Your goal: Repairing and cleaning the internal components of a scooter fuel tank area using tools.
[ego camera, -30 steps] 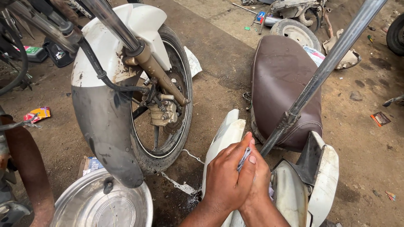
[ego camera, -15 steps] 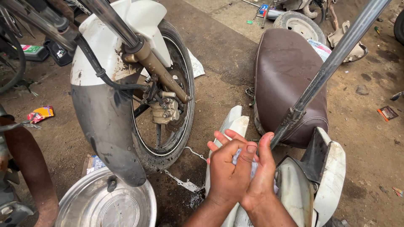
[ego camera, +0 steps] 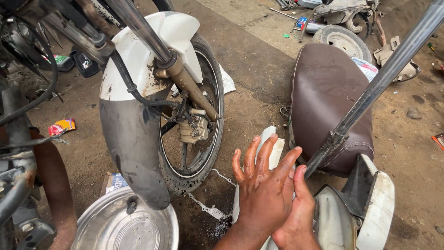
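My left hand [ego camera: 263, 194] lies flat with its fingers spread, palm pressed against my right hand [ego camera: 300, 215], which sits under and to the right of it. Whether anything lies between the palms is hidden. Both hands hover over a white scooter body panel [ego camera: 274, 143] on the ground. A grey metal rod [ego camera: 370, 99] slants down from the upper right and ends just right of my fingertips. Behind it lies a brown scooter seat [ego camera: 323, 88].
A motorcycle front wheel [ego camera: 206, 153] with a white and grey mudguard [ego camera: 134, 139] and brake caliper [ego camera: 194, 129] stands to the left. A steel bowl [ego camera: 125, 229] sits at the lower left. A small tyre [ego camera: 342, 39] and scattered parts lie on the dirt behind.
My hands have slid against each other, and the left fingers have spread wide. The thin item seen between my palms a second ago no longer shows.
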